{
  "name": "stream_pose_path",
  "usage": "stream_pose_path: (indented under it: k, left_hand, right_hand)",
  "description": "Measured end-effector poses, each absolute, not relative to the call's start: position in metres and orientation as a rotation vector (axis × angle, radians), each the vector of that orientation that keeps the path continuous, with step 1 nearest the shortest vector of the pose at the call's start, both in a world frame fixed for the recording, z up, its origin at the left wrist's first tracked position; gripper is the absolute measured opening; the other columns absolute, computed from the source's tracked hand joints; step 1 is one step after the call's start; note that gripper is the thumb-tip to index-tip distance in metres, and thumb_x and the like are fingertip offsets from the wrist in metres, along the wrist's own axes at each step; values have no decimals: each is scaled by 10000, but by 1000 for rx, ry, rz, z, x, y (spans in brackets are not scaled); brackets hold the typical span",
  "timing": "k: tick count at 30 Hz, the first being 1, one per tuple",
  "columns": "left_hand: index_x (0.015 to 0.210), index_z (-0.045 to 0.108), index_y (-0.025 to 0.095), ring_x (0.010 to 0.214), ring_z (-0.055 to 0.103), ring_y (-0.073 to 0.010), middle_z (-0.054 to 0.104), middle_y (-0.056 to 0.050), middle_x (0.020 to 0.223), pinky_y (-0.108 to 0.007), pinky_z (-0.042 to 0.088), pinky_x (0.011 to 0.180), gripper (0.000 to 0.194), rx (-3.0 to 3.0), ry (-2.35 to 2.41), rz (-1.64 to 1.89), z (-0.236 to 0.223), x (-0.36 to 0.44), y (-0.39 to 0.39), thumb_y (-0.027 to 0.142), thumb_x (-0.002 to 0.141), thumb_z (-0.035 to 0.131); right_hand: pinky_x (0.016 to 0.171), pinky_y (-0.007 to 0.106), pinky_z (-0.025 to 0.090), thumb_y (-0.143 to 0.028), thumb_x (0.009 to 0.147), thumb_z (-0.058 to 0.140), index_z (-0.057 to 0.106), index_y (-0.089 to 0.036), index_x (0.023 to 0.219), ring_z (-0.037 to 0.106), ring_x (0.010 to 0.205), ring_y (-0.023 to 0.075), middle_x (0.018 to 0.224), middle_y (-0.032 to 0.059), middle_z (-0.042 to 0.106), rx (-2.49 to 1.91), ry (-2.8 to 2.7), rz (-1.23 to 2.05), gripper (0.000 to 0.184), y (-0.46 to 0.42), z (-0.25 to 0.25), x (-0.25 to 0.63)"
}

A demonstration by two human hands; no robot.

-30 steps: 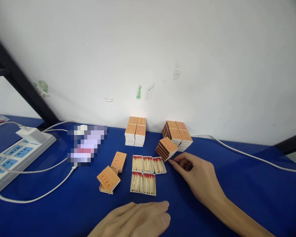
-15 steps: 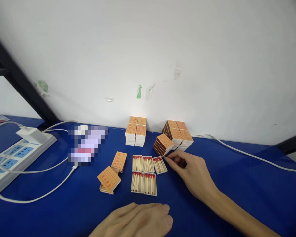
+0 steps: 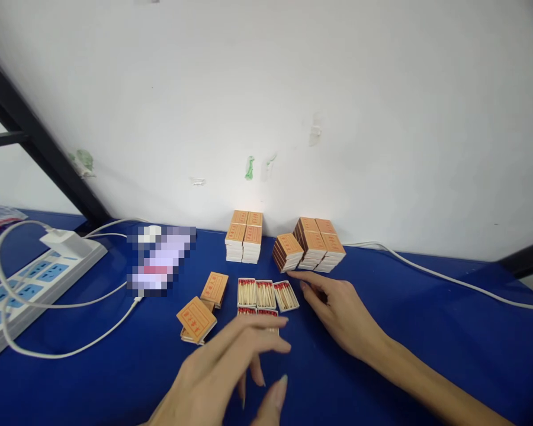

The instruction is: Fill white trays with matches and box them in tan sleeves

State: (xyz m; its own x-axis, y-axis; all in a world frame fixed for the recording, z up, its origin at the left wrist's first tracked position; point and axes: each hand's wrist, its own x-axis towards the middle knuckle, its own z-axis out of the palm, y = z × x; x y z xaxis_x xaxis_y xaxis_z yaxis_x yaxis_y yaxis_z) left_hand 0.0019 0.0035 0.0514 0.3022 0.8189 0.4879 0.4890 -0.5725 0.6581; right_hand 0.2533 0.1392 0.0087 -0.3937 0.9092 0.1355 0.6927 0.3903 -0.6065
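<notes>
My left hand [image 3: 231, 361] hovers with fingers spread and covers much of the two nearer open matchbox trays [image 3: 267, 312]. Behind it, three more trays [image 3: 265, 294] lie in a row, filled with red-tipped matches; the rightmost is turned at a slant. My right hand [image 3: 340, 310] rests to the right of them, thumb and index finger apart, nothing seen between them. Its index fingertip is at the front lower corner of a short stack of orange matchboxes [image 3: 288, 249]. That stack stands beside a larger block of matchboxes [image 3: 317, 241].
Another matchbox block [image 3: 244, 236] stands near the wall. Loose matchboxes [image 3: 196, 319] lie overlapping on the left. A blurred-out phone-like object [image 3: 166, 257], a white power strip [image 3: 31, 284] and looping cables [image 3: 71, 356] occupy the left side. A white cable [image 3: 417, 277] runs along the right.
My left hand has risen and moved forward over the nearer trays, its fingers spreading. The short matchbox stack has turned and shifted slightly left; my right index finger has stretched toward it.
</notes>
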Motion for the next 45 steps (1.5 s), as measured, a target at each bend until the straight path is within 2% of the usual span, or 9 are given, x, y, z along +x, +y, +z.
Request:
stream_pose_path:
  k: [3,6,9,12,19,23,27,39,45]
  left_hand:
    - [1216,745,262,596,719,-62,746,-96,1538,-166,645,515,203,1972,1207,1103,66,8,16,150,1068,665]
    - [1025,798,270,566,708,-93,851,-25,1198,-177,589,453,180,1915,1236,1034,81,15,29,246,1102,637]
    - [1029,802,278,838,821,-207,775,-18,963,-208,576,475,168,1753,1351,862,96,24,43,308,1064,641]
    - [1115,822,290,1262,757,-324,795,-69,1098,-271,600,633,216,1523,1469,600,106,33,61,400,1029,658]
    - [970,739,242,920,747,-234,751,-49,1258,-330,567,697,98,1531,1517,513,89,49,102,319,1010,694]
    - [1183,757,187,1017,762,-230,772,-75,1233,-414,661,893,214,1513,1547,517,81,51,117,387,1109,747]
    - [1361,733,197,1110,782,-255,762,-106,1357,-459,688,953,317,1463,1565,534,74,50,130,407,1125,751]
    - [1386,731,207,1194,768,-281,742,-116,1428,-497,672,1018,329,1406,1565,599,66,60,140,406,1126,748]
    - [1386,731,210,1187,769,-275,743,-117,1426,-493,672,1018,319,1406,1547,654,59,65,150,400,1129,743]
  right_hand:
    - [895,429,610,-379,1150,442,789,-302,1476,850,1023,309,1165,51,902,-1377,-2242,631,482,142,12,253]
    - [950,444,614,-361,1158,410,757,-306,1525,850,1126,319,1258,61,890,-1386,-2281,610,508,144,13,252]
    - [888,418,613,-338,1154,406,738,-311,1549,861,1065,310,1220,61,898,-1395,-2332,581,517,147,13,251]
    - [818,367,586,-297,1148,405,717,-302,1570,865,1007,292,1146,56,906,-1399,-2387,549,524,148,15,250]
    - [741,319,492,-250,1175,417,670,-325,1600,865,987,285,1133,38,906,-1434,-2518,468,500,147,24,249]
    - [726,313,454,-225,1184,410,656,-308,1605,861,955,274,1124,48,903,-1484,-2555,392,495,147,24,248]
    - [717,320,441,-207,1184,376,619,-282,1639,855,907,271,1070,67,899,-1535,-2604,317,520,148,25,245]
    - [747,357,526,-171,1180,359,532,-236,1692,865,942,316,1060,118,886,-1753,-2703,208,545,147,37,233]
    - [832,400,625,-201,1199,408,626,-202,1562,851,970,292,1080,122,853,-1872,-2701,189,424,148,42,224]
